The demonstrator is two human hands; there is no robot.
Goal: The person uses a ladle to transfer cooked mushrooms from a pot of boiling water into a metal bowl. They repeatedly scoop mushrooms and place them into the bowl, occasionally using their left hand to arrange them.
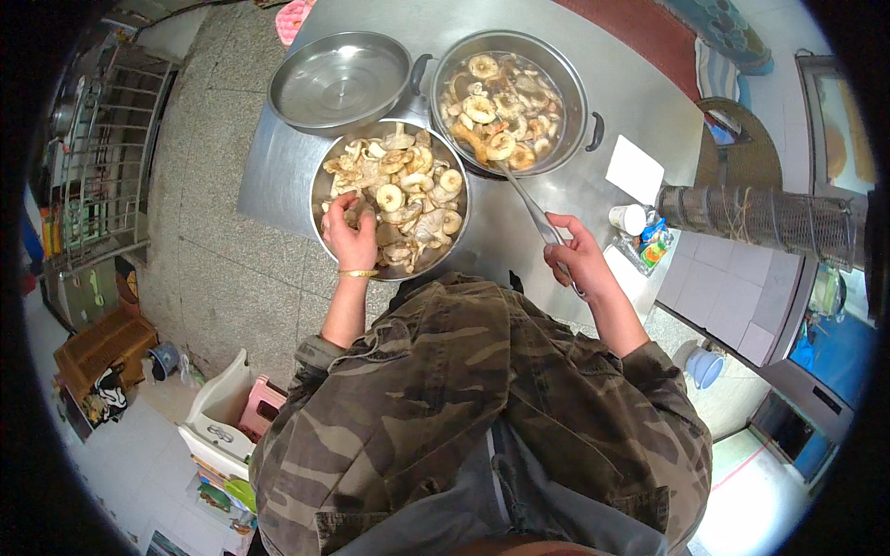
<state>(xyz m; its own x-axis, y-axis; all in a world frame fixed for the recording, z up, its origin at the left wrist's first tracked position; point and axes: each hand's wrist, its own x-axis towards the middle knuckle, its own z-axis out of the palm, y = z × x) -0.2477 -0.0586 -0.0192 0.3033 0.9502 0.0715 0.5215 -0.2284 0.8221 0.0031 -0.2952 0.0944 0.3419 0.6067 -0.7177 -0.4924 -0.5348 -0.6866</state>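
My left hand (353,233) dips into the left side of a steel basin (459,254) heaped with sliced mushrooms (400,187). Its fingers are bent among the slices; whether they grip any cannot be told. In my right hand (580,257) is the handle of a metal spoon or ladle (532,205), slanting up and left. Its head is hidden among mushrooms (514,104) in liquid, at the near edge of a two-handled steel pot (580,83). A round steel lid or shallow pan (341,80) lies left of the pot, against the basin's far rim.
The pot and basin are on a metal table (626,90). At its right side are a white square sheet (635,169), a white cup (628,219) and plastic packages (653,243). A dark mesh-wrapped pipe (758,215) runs off to the right.
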